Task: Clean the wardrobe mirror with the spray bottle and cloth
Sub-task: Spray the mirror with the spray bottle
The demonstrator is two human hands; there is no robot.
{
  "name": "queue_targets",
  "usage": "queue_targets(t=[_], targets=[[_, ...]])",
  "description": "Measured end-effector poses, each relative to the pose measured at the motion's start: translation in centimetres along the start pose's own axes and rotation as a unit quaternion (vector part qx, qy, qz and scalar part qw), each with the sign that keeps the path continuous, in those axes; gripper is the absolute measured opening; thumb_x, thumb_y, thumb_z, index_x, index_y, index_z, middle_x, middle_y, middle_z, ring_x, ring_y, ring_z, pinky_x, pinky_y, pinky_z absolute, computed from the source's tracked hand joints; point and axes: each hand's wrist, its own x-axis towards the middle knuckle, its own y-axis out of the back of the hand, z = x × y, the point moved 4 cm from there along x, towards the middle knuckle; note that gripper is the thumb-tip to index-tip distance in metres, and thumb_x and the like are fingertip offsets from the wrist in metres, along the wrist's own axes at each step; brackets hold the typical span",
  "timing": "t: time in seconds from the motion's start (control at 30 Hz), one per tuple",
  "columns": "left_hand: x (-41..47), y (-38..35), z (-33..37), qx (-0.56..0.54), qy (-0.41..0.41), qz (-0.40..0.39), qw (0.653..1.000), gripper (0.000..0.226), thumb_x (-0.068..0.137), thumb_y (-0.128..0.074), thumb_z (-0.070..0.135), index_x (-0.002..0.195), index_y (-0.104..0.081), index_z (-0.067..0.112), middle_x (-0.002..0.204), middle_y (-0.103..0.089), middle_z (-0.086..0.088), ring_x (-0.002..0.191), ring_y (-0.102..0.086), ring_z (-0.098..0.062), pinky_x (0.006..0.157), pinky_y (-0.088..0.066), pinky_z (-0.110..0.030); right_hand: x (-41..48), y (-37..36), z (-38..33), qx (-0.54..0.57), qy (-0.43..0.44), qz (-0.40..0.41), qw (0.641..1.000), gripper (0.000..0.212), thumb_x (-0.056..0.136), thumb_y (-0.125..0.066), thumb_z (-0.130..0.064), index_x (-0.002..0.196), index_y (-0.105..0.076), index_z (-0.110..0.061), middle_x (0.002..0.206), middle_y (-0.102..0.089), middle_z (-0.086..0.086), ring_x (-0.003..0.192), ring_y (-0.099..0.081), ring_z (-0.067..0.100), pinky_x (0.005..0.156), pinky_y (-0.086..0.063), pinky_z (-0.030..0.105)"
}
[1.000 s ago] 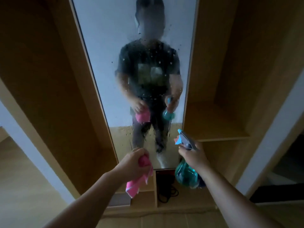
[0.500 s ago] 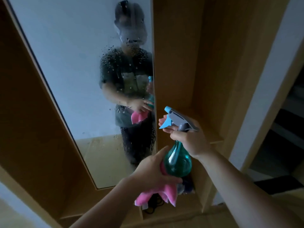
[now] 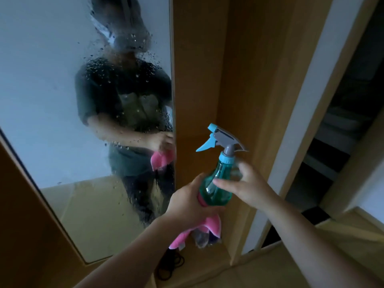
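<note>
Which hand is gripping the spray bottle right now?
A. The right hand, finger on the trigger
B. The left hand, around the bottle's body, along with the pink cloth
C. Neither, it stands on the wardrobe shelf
B: the left hand curls round the teal body of the spray bottle, with the pink cloth bunched beneath it. The right hand only touches the bottle with straight fingers, well below the trigger.

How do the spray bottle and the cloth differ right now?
The spray bottle is see-through teal and stands nearly upright; the cloth is pink and hangs crumpled below it. The bottle keeps a rigid shape; the cloth is limp. The right hand touches only the bottle, not the cloth. Shared: the left hand grips both together.
</note>
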Motion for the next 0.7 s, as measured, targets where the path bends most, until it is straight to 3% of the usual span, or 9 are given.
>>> queue_targets(t=[0.1,0.2,0.27,0.33,0.43,0.53,0.6,0.7], targets=[[1.8,-1.1,-0.1,-0.015,0.011,0.007,1.0,0.084,0.056,-0.066,0.074,0.128,-0.026,0.059,0.083,-0.056,0.039,0.074,-0.056,0.02,0.048,-0.04,-0.002,0.5,0.5,1.6,-0.044,-0.036,0.03,0.998,0.053,0.073,-0.078,-0.048,0.117,-0.056,-0.031,0.11,-0.062,-0.015,0.105,-0.058,0.001,0.084,-0.052,0.023],[3.9,-3.0,-0.6,-0.024,0.028,0.004,0.999,0.084,0.058,-0.071,0.067,0.13,-0.03,0.057,0.086,-0.061,0.033,0.073,-0.055,0.024,0.048,-0.038,0.002,1.9,1.0,2.5,-0.077,-0.031,0.038,0.996,0.052,0.071,-0.08,-0.049,0.113,-0.055,-0.032,0.106,-0.061,-0.02,0.098,-0.055,-0.006,0.074,-0.044,0.014],[5.4,-4.1,-0.9,-0.016,0.034,0.001,0.999,0.085,0.058,-0.071,0.066,0.132,-0.029,0.054,0.088,-0.059,0.032,0.077,-0.052,0.025,0.049,-0.039,0.002,3.3,1.7,3.5,-0.087,-0.02,0.051,0.995,0.051,0.071,-0.08,-0.047,0.112,-0.056,-0.03,0.103,-0.062,-0.018,0.096,-0.056,-0.005,0.076,-0.047,0.016],[7.1,-5.3,-1.2,-0.018,0.05,-0.008,0.999,0.089,0.056,-0.07,0.067,0.132,-0.026,0.053,0.089,-0.056,0.033,0.077,-0.053,0.023,0.047,-0.041,-0.003,5.0,2.4,5.0,-0.079,-0.019,0.042,0.996,0.051,0.071,-0.081,-0.046,0.112,-0.056,-0.029,0.104,-0.063,-0.017,0.098,-0.057,-0.003,0.079,-0.049,0.019],[9.4,-6.7,-1.8,-0.026,0.079,-0.032,0.996,0.088,0.055,-0.069,0.069,0.131,-0.026,0.054,0.087,-0.059,0.031,0.074,-0.058,0.015,0.052,-0.043,-0.007,8.4,4.0,7.6,-0.066,-0.019,0.014,0.998,0.047,0.069,-0.082,-0.047,0.105,-0.058,-0.031,0.102,-0.062,-0.018,0.096,-0.055,-0.007,0.071,-0.041,0.011],[11.2,-8.3,-3.0,-0.039,0.122,-0.064,0.99,0.066,0.064,-0.076,0.057,0.118,-0.038,0.055,0.092,-0.061,0.034,0.079,-0.057,0.018,0.054,-0.046,-0.006,12.6,5.8,10.6,-0.053,-0.011,-0.005,0.999,0.04,0.069,-0.084,-0.042,0.099,-0.059,-0.033,0.099,-0.064,-0.019,0.092,-0.056,-0.012,0.069,-0.04,0.009],[12.2,-9.2,-3.8,-0.044,0.154,-0.071,0.985,0.046,0.07,-0.078,0.047,0.1,-0.045,0.059,0.087,-0.063,0.026,0.081,-0.054,0.022,0.057,-0.044,-0.001,15.6,7.0,12.8,-0.056,-0.008,-0.008,0.998,0.038,0.07,-0.085,-0.036,0.094,-0.056,-0.036,0.094,-0.063,-0.02,0.084,-0.055,-0.017,0.064,-0.041,0.006],[13.3,-10.3,-4.5,-0.044,0.192,-0.068,0.978,0.039,0.076,-0.076,0.039,0.091,-0.047,0.06,0.089,-0.061,0.021,0.08,-0.059,0.012,0.058,-0.048,-0.007,19.7,7.7,16.3,-0.069,-0.017,-0.035,0.997,0.038,0.073,-0.082,-0.034,0.093,-0.051,-0.039,0.089,-0.058,-0.025,0.074,-0.055,-0.017,0.055,-0.04,0.006]])
